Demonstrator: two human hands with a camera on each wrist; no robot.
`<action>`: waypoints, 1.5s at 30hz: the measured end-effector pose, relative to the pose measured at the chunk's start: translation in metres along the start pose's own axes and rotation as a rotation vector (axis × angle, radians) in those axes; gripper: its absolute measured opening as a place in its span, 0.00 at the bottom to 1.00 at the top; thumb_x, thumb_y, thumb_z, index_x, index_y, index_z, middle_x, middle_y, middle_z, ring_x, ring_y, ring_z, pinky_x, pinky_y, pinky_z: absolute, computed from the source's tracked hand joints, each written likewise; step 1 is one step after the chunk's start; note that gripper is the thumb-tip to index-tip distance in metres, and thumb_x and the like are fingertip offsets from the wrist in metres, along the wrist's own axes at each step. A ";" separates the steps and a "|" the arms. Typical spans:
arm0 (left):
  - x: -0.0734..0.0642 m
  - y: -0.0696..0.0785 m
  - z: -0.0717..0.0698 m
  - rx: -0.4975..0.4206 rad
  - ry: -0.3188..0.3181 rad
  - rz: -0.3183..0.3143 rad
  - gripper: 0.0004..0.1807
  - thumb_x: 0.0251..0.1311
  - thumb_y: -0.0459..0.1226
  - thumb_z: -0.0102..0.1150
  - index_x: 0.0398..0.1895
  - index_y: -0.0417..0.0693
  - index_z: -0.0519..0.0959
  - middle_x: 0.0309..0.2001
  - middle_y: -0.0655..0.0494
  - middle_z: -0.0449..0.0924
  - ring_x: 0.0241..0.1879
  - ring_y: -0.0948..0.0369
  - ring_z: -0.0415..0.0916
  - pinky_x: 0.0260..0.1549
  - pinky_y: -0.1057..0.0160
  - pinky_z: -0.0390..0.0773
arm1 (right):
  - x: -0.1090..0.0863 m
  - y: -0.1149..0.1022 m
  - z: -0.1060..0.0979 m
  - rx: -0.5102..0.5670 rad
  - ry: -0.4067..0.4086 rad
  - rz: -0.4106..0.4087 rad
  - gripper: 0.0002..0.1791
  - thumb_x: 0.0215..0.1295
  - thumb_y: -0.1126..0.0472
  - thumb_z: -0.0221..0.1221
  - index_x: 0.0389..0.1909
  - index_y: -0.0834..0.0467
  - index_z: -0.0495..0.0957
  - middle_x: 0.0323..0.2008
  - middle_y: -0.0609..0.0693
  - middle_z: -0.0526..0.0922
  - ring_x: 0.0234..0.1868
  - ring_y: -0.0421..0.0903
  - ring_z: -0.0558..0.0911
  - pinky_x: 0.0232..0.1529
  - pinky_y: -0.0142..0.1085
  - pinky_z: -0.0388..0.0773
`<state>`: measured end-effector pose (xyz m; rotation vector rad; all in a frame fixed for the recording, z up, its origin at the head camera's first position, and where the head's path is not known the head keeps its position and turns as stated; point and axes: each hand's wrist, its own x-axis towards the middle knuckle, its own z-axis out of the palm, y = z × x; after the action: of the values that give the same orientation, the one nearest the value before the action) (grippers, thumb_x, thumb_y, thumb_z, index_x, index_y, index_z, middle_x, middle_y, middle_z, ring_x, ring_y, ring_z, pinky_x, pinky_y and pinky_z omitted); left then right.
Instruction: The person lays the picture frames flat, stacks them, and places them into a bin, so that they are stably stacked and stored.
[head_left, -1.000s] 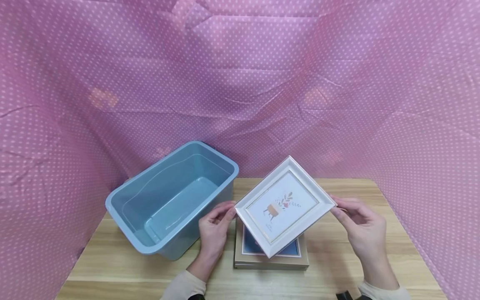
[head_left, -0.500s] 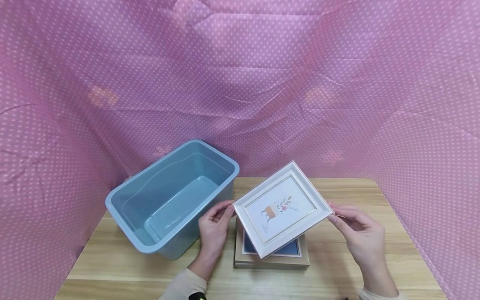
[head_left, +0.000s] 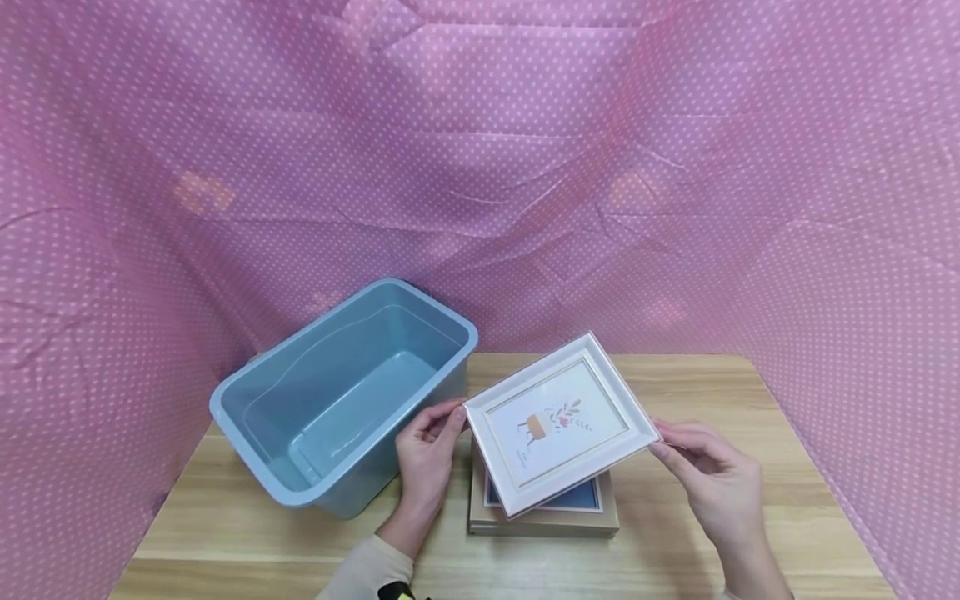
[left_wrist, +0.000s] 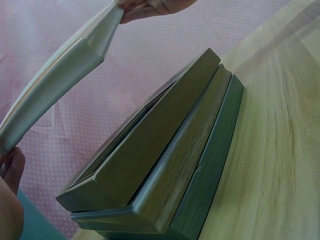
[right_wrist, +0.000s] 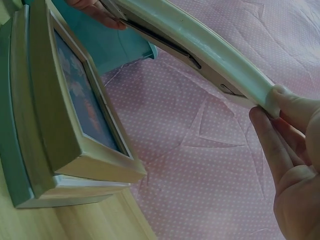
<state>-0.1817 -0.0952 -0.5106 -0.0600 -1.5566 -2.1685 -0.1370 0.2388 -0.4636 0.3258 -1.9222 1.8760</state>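
Observation:
Both hands hold up a white picture frame (head_left: 558,425) with a plant print, tilted and turned askew above a stack of frames. At its left corner the left hand (head_left: 427,454) pinches it between thumb and fingers. The right hand (head_left: 716,479) pinches the opposite corner, thumb on the front and fingers behind, as the right wrist view shows. Underneath lies a gold-brown picture frame (head_left: 543,527) with a blue picture, partly covered by the white one in the head view. Below that, the left wrist view shows a wood-toned frame (left_wrist: 170,185) and a green-edged frame (left_wrist: 215,160).
A blue-grey plastic tub (head_left: 341,408) stands at an angle to the left, with nothing inside it, close beside the left hand. The wooden table (head_left: 810,517) carries everything. Pink dotted cloth (head_left: 480,167) hangs around the back and sides.
The white picture frame has turned clockwise and tipped lower on its right side. The right hand has come down and slightly left with its corner; the left hand has barely moved.

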 end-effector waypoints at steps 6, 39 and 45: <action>0.000 0.001 0.002 0.037 0.006 -0.030 0.12 0.65 0.20 0.66 0.49 0.18 0.82 0.44 0.55 0.93 0.41 0.65 0.92 0.45 0.65 0.91 | -0.005 0.003 0.000 0.042 0.020 -0.004 0.12 0.53 0.92 0.63 0.38 0.82 0.83 0.43 0.46 0.94 0.48 0.40 0.92 0.53 0.32 0.88; 0.008 0.007 0.008 0.218 -0.015 -0.193 0.17 0.68 0.25 0.65 0.58 0.28 0.83 0.60 0.31 0.85 0.52 0.64 0.87 0.54 0.74 0.85 | -0.046 0.004 0.019 0.053 0.112 -0.038 0.14 0.53 0.92 0.64 0.40 0.81 0.84 0.43 0.53 0.93 0.49 0.42 0.92 0.54 0.32 0.88; 0.010 0.006 0.008 0.217 -0.037 -0.194 0.17 0.68 0.24 0.65 0.59 0.27 0.82 0.60 0.30 0.85 0.54 0.60 0.87 0.54 0.74 0.85 | -0.051 0.009 0.023 0.169 0.096 -0.155 0.16 0.52 0.94 0.61 0.41 0.82 0.83 0.45 0.59 0.92 0.50 0.44 0.92 0.53 0.32 0.88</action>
<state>-0.1899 -0.0929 -0.4994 0.1266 -1.8782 -2.1358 -0.0999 0.2100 -0.4947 0.4164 -1.6324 1.9185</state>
